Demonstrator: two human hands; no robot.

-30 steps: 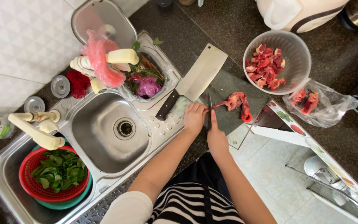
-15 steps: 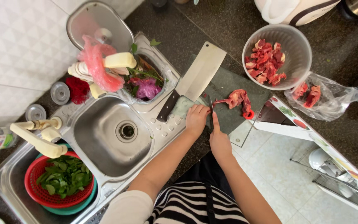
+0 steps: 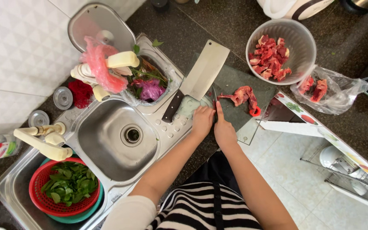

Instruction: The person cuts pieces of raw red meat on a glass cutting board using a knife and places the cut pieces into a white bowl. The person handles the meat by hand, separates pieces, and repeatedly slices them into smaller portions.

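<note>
A strip of raw red meat (image 3: pixel 242 96) lies on a glass cutting board (image 3: pixel 231 79) on the dark counter. My right hand (image 3: pixel 224 128) sits at the board's near edge, its index finger stretched toward the meat's left end. A thin dark small knife (image 3: pixel 213 93) sticks out just beside that finger, apparently held by this hand. My left hand (image 3: pixel 202 120) rests right next to it with fingers curled on the board's edge; what it grips is hidden. A big cleaver (image 3: pixel 201 74) lies flat on the board, left of the meat.
A grey bowl of cut meat (image 3: pixel 297 36) and a clear bag with meat (image 3: pixel 329 90) sit to the right. The steel sink (image 3: pixel 116 136) with a cream tap (image 3: pixel 43 142) is to the left. A red colander of greens (image 3: pixel 67 187) and a scrap basket (image 3: pixel 148 85) flank it.
Both hands stay at the board's near edge beside the meat strip. Only the view has shifted slightly.
</note>
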